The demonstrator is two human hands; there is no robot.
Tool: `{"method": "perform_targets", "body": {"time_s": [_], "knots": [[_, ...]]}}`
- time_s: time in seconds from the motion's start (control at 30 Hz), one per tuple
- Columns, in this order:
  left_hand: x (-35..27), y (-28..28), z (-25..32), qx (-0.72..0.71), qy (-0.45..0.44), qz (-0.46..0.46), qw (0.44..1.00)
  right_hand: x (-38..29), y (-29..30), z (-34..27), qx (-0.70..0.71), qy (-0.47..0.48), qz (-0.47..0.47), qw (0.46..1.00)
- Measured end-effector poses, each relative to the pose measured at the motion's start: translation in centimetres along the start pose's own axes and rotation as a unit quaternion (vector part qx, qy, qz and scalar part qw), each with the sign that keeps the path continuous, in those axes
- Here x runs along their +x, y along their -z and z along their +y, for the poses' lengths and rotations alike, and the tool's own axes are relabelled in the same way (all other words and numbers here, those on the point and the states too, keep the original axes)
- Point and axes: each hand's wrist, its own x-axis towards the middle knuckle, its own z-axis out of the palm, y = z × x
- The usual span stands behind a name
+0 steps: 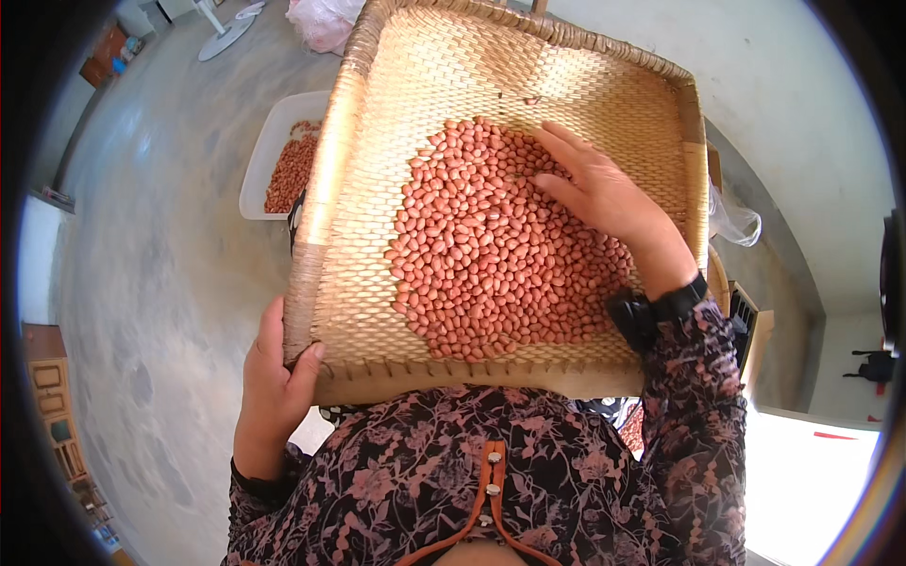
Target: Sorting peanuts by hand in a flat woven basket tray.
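A woven winnowing basket [361,212] with a bound rim lies before me, its near edge against my body. Red-skinned peanut kernels [481,247] are spread in one layer over its middle and right side. My left hand [283,375] grips the near left corner of the rim, with the thumb over the top. Above the upper right of the kernels is my right hand [601,184], palm down and fingers apart, holding nothing. Whether its fingertips touch the kernels I cannot tell. A few dark bits [531,100] lie on the bare weave farther up.
A white plastic tub [258,170] with more kernels stands on the floor beyond the basket's left side. A clear plastic bag [736,216] and an open cardboard box [757,339] are at the right. At the top sits a pinkish plastic bag [324,25], near a white stand base [226,39].
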Motion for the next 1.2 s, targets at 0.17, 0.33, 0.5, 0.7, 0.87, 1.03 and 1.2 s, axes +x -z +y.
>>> {"method": "perform_targets", "body": {"time_s": [0.17, 0.33, 0.5, 0.7, 0.87, 1.03, 1.2], "knots": [[-0.5, 0.3, 0.7, 0.013, -0.007, 0.013, 1.0, 2.5, -0.8, -1.5, 0.068, 0.027, -0.137, 0.988], [-0.8, 0.3, 0.1, 0.024, -0.015, 0.018, 0.999, 5.7, -1.7, 1.4, -0.023, -0.016, -0.021, 0.999], [-0.8, 0.4, 0.4, 0.051, -0.008, 0.009, 0.999, 6.7, -2.5, 2.9, -0.071, 0.009, 0.008, 0.997], [-0.9, 0.4, -0.2, 0.058, -0.01, 0.012, 0.998, 7.7, -1.6, 2.5, 0.042, -0.028, 0.066, 0.997], [-0.8, 0.3, 0.1, 0.058, -0.006, 0.013, 0.998, 7.4, -2.7, 3.1, 0.069, -0.024, 0.068, 0.995], [-0.9, 0.4, -0.1, 0.048, -0.001, 0.008, 0.999, 7.7, -1.6, 3.4, 0.301, -0.121, 0.047, 0.945], [-1.1, 0.4, -0.3, 0.046, 0.005, 0.009, 0.999, 7.0, -1.2, 5.1, 0.245, -0.14, 0.101, 0.954]]}}
